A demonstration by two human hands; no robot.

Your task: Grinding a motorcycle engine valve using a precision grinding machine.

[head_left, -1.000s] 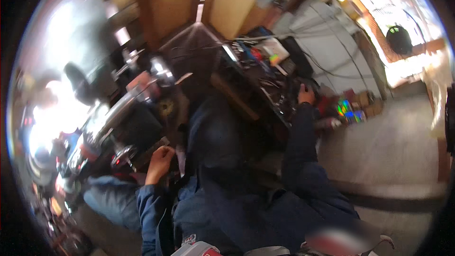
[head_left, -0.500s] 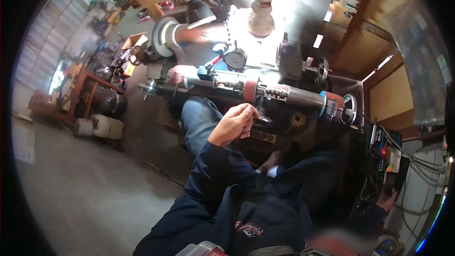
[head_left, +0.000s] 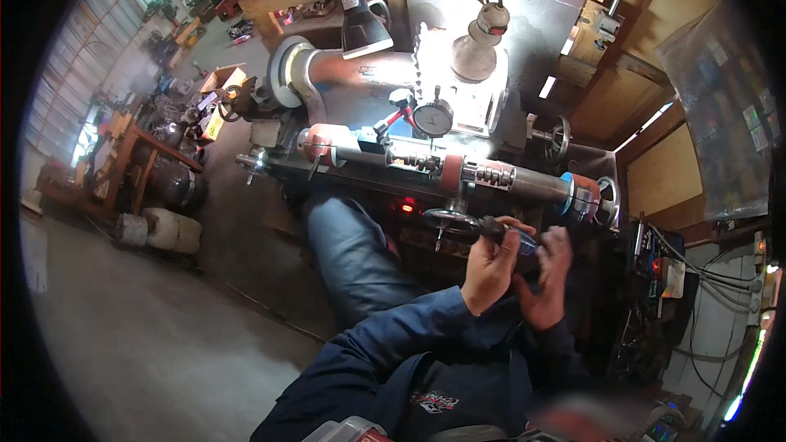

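Note:
In front of the machine, my left hand (head_left: 491, 270) is closed around a dark tool with a blue, shiny part (head_left: 524, 243), whose exact kind I cannot make out. My right hand (head_left: 547, 282) is just to its right, fingers apart and slightly blurred, beside the tool's blue end. Just left of the tool is a metal handwheel (head_left: 452, 219) on the machine's front. Above runs a long steel bar (head_left: 536, 186) with red collars (head_left: 452, 172) on it. A round dial gauge (head_left: 433, 118) stands over the bar, beside a red-armed stand (head_left: 393, 119).
A black lamp (head_left: 365, 29) and a bright work lamp (head_left: 475, 56) hang over the machine. More handwheels sit at the right, one (head_left: 607, 201) at the bar's end. Cables (head_left: 720, 274) run along the right wall. A white canister (head_left: 173, 230) lies on the left floor.
My left hand has moved right and now holds the dark tool. My right hand has come from the far lower right to beside it. The view has shifted slightly.

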